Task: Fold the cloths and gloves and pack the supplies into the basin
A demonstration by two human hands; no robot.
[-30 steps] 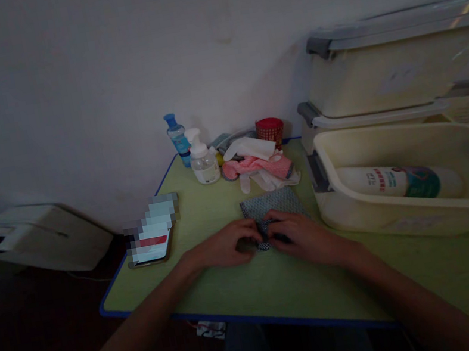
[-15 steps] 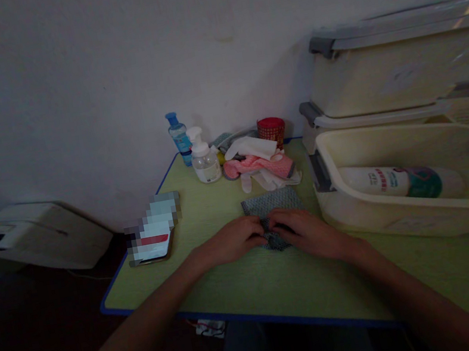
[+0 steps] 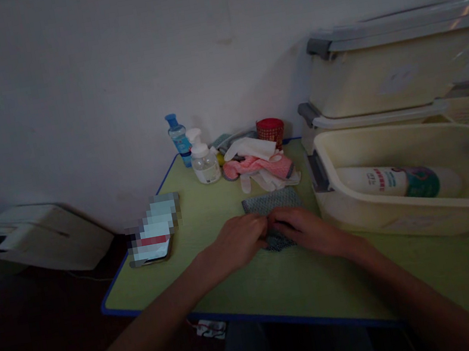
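A grey-blue woven cloth (image 3: pixel 276 200) with a dark stitched edge lies on the green tabletop (image 3: pixel 236 287), its near part bunched up. My left hand (image 3: pixel 242 240) is closed on the near left part of the cloth, fingers curled in. Right beside it, my right hand (image 3: pixel 305 228) has its fingers bent down onto the cloth, closed on its near part. The fingertips of both hands meet over the cloth and are partly hidden.
A phone (image 3: pixel 156 234) lies on the left. Behind stand a blue bottle (image 3: pixel 180 142), a pump bottle (image 3: pixel 205 165) and a red woven basket (image 3: pixel 271 131), near a pink cloth (image 3: pixel 260 165) and white gloves (image 3: pixel 254 148). On the right, a cream bin (image 3: pixel 374 222) holds a white bottle (image 3: pixel 380 179).
My left hand has moved slightly right and turned over, closing up to my right hand. The near part of the cloth has been gathered and shifted a little under the fingers.
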